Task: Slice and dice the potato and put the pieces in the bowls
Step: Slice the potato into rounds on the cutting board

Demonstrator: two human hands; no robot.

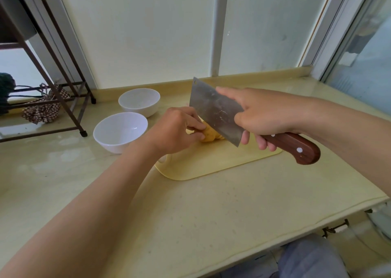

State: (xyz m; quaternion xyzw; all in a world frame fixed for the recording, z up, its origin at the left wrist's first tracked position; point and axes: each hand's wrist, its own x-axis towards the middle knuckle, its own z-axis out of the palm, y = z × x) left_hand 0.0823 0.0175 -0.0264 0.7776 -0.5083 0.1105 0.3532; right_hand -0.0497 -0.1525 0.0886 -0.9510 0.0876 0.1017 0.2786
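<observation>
A yellow potato (208,135), partly cut into slices, lies on a pale yellow cutting board (211,163). My left hand (177,127) presses on the potato's left end with curled fingers. My right hand (264,114) grips the wooden handle of a steel cleaver (213,110), index finger laid along the blade. The blade stands just right of the potato and hides part of it. Two white bowls stand left of the board: a near bowl (119,131) and a far bowl (139,101). Both look empty.
A dark metal rack (63,100) stands at the left on the beige counter (190,214), with a checkered cloth (42,108) under it. A wall and window frame close the back. The counter's front edge runs across the lower right.
</observation>
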